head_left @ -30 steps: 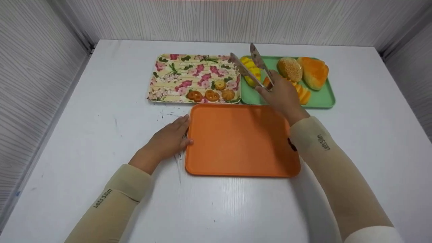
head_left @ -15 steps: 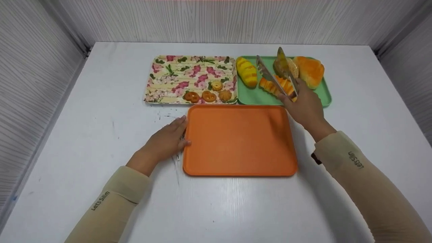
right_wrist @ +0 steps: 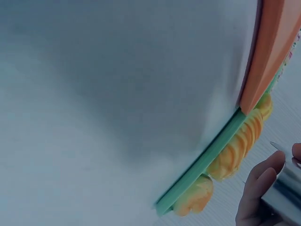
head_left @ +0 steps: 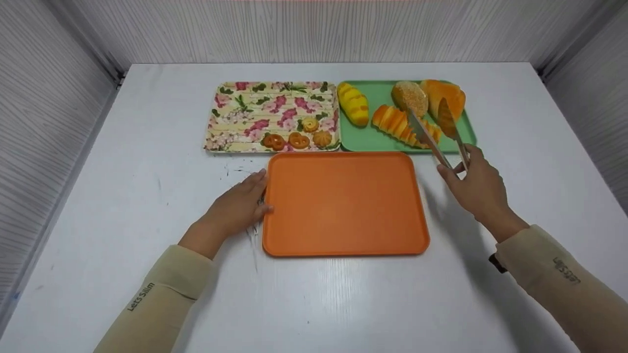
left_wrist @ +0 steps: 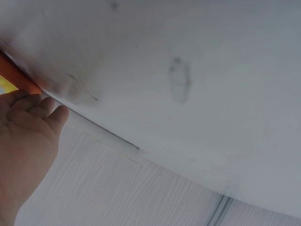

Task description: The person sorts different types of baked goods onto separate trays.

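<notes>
My right hand (head_left: 481, 189) holds metal tongs (head_left: 447, 120), their arms spread apart with nothing between them. The tips hang over the green tray (head_left: 353, 139), above the ridged croissant-like bread (head_left: 392, 122) and near the loaf-shaped bun (head_left: 444, 93). In the right wrist view, the curled fingers (right_wrist: 263, 176) are around the tongs' shiny handle (right_wrist: 287, 193). My left hand (head_left: 235, 211) rests against the left edge of the orange tray (head_left: 343, 206), thumb on its rim. In the left wrist view, the fingers (left_wrist: 56, 117) lie relaxed at the tray's corner (left_wrist: 19, 75).
On the green tray there are also a yellow striped bread (head_left: 354, 105) and a seeded bun (head_left: 411, 97). Beside it stands a floral tray (head_left: 274, 105) with several small cookies (head_left: 299, 140) along its near right side. Walls (head_left: 319, 32) enclose the white table (head_left: 343, 304).
My right hand with the tongs has moved right and toward me, from above the yellow bread to the green tray's right side. The left hand stays at the orange tray.
</notes>
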Demonstrator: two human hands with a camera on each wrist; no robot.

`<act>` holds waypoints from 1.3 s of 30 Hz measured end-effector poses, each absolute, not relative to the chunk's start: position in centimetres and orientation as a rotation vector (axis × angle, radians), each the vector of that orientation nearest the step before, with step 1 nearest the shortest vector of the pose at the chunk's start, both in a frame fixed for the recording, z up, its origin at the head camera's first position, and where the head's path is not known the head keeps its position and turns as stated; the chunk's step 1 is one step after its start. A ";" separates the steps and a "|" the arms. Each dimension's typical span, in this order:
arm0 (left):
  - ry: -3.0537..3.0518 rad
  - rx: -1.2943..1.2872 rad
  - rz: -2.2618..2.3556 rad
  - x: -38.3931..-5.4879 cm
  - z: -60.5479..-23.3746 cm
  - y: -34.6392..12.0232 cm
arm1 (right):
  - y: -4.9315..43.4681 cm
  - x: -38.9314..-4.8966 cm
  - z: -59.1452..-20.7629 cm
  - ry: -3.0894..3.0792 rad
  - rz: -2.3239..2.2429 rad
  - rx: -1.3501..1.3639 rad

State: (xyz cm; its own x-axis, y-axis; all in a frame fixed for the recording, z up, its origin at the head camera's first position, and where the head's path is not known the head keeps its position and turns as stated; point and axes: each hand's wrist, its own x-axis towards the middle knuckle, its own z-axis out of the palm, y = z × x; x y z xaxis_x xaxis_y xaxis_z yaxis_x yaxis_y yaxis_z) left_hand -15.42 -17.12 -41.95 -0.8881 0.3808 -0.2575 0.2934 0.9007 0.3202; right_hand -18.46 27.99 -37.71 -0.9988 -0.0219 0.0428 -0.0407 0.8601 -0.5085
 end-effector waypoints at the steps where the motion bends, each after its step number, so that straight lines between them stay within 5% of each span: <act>1: 2.749 0.501 0.397 -15.4 -41.9 -17.1 | 28.4 -18.1 -37.9 -3.001 0.812 0.046; 16: 2.750 0.488 0.414 -15.5 -41.9 -17.7 | 30.6 -14.3 -40.1 -3.062 0.766 0.012; 39: 2.748 0.483 0.428 -15.5 -41.9 -17.3 | 31.2 -14.3 -40.9 -3.190 0.544 -0.073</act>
State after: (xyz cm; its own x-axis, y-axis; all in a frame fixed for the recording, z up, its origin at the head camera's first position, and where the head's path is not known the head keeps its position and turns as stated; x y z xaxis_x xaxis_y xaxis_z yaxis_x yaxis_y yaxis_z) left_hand -15.46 -17.31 -41.88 -0.8927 0.3720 -0.2544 0.2769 0.8982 0.3414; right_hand -14.27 31.17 -40.89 -0.9945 0.0282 -0.1008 0.0600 0.9427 -0.3282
